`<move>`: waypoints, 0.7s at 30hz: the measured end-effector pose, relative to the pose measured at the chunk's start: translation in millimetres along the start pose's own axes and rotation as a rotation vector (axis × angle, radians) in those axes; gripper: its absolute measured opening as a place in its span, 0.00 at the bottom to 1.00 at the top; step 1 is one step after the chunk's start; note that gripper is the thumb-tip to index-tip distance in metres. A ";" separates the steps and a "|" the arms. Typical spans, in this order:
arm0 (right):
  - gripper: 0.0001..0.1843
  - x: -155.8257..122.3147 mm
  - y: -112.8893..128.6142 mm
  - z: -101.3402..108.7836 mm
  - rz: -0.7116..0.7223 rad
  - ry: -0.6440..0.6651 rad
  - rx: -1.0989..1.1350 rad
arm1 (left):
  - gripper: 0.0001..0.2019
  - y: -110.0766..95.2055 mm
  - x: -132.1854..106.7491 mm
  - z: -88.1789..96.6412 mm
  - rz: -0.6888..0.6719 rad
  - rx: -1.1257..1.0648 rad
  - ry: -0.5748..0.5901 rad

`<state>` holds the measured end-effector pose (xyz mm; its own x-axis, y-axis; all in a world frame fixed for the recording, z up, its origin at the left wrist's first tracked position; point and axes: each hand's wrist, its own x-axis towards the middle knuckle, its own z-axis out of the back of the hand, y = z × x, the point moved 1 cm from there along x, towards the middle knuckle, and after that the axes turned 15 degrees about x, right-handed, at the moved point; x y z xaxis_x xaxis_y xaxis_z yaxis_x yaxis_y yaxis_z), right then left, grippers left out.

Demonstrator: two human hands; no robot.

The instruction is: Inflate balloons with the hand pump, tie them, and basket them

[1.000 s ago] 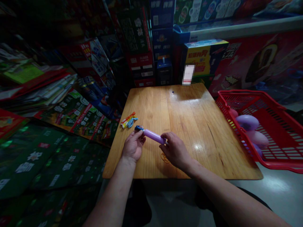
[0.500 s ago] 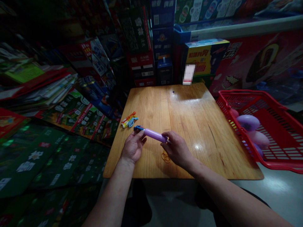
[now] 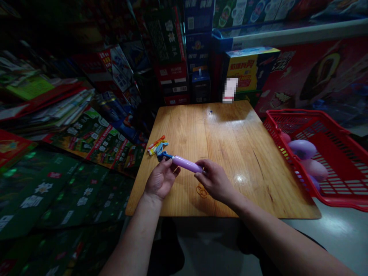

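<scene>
A purple hand balloon pump (image 3: 187, 164) is held over the wooden table (image 3: 230, 153), slanting down slightly to the right. Its right end sits in my right hand (image 3: 215, 180), with the fingers closed round it. At the pump's left tip is a limp dark blue balloon (image 3: 163, 156). My left hand (image 3: 160, 180) pinches this balloon by the tip, palm turned up. Just beyond lie several flat balloons (image 3: 156, 145) in red, yellow and light blue. A small heap of orange-yellow rubber bands (image 3: 202, 191) lies below the pump, near my right hand.
To the right of the table stands a red plastic basket (image 3: 319, 197) with several inflated balloons (image 3: 302, 149) in purple and pink. Stacked green cartons (image 3: 43, 188) line the left side. Boxes (image 3: 241, 71) stand behind the far edge, and a small dark bit (image 3: 211, 111) lies near it.
The pump has shifted slightly to the left. More of the dark blue balloon now shows beyond my left fingers, reaching toward the flat balloons. My right hand keeps its hold.
</scene>
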<state>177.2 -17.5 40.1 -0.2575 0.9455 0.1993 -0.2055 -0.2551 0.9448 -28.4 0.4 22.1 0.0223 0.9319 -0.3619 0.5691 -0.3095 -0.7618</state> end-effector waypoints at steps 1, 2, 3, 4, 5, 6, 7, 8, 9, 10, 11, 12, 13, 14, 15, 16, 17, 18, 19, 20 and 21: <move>0.08 0.4 0.4 0.4 -0.013 0.005 0.015 | 0.08 -1.8 -0.4 0.8 -0.014 0.017 0.000; 0.08 0.8 0.8 0.7 -0.024 0.010 0.028 | 0.08 -3.5 -0.9 1.7 -0.027 0.036 0.002; 0.08 1.2 1.0 1.1 -0.032 0.014 0.038 | 0.09 -5.2 -1.4 2.7 -0.040 0.054 0.003; 0.08 1.4 1.2 1.4 -0.038 0.018 0.048 | 0.09 -6.9 -2.0 3.7 -0.050 0.071 0.009; 0.08 1.6 1.4 1.8 -0.043 0.019 0.058 | 0.09 -8.4 -2.8 4.5 -0.056 0.087 0.018; 0.08 1.7 1.5 2.1 -0.048 0.018 0.066 | 0.09 -9.9 -3.6 5.1 -0.057 0.100 0.028; 0.09 1.8 1.7 2.5 -0.054 0.016 0.075 | 0.09 -11.2 -4.5 5.6 -0.054 0.112 0.038; 0.09 1.8 2.1 3.0 -0.062 0.014 0.085 | 0.09 -12.5 -5.4 6.0 -0.050 0.122 0.048; 0.09 1.9 2.5 3.6 -0.073 0.014 0.098 | 0.09 -13.6 -6.3 6.3 -0.050 0.132 0.056; 0.08 2.1 3.0 4.4 -0.086 0.018 0.113 | 0.09 -14.7 -7.0 6.6 -0.053 0.143 0.062; 0.08 2.3 3.6 5.2 -0.102 0.024 0.133 | 0.09 -15.8 -7.7 7.0 -0.062 0.157 0.065; 0.08 2.6 4.2 6.2 -0.119 0.035 0.159 | 0.10 -16.9 -8.2 7.3 -0.072 0.173 0.069; 0.08 3.0 4.7 7.1 -0.137 0.050 0.191 | 0.10 -18.0 -8.6 7.6 -0.083 0.190 0.071; 0.09 3.4 5.1 8.1 -0.154 0.065 0.226 | 0.10 -19.1 -9.0 7.9 -0.097 0.208 0.072; 0.09 3.9 5.4 9.0 -0.167 0.079 0.258 | 0.10 -20.3 -9.4 8.0 -0.114 0.228 0.069; 0.09 4.3 5.5 9.9 -0.176 0.091 0.284 | 0.10 -21.6 -9.9 7.8 -0.137 0.249 0.066; 0.10 4.7 5.4 10.7 -0.181 0.104 0.302 | 0.10 -22.9 -10.4 7.5 -0.161 0.271 0.065; 0.10 4.9 5.2 11.4 -0.184 0.116 0.312 | 0.10 -24.2 -11.1 7.0 -0.181 0.295 0.067; 0.11 5.1 4.9 12.0 -0.185 0.127 0.315 | 0.10 -25.4 -11.7 6.4 -0.199 0.322 0.074; 0.12 5.2 4.5 12.5 -0.186 0.136 0.315 | 0.10 -26.4 -12.3 5.9 -0.214 0.351 0.085; 0.12 5.2 4.1 12.9 -0.185 0.144 0.312 | 0.10 -27.0 -12.7 5.7 -0.227 0.384 0.097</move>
<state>187.2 -11.0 48.3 -0.3771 0.9262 0.0001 0.0307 0.0124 0.9995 -48.7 -4.1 44.2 0.0199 0.9920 -0.1245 0.2225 -0.1258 -0.9668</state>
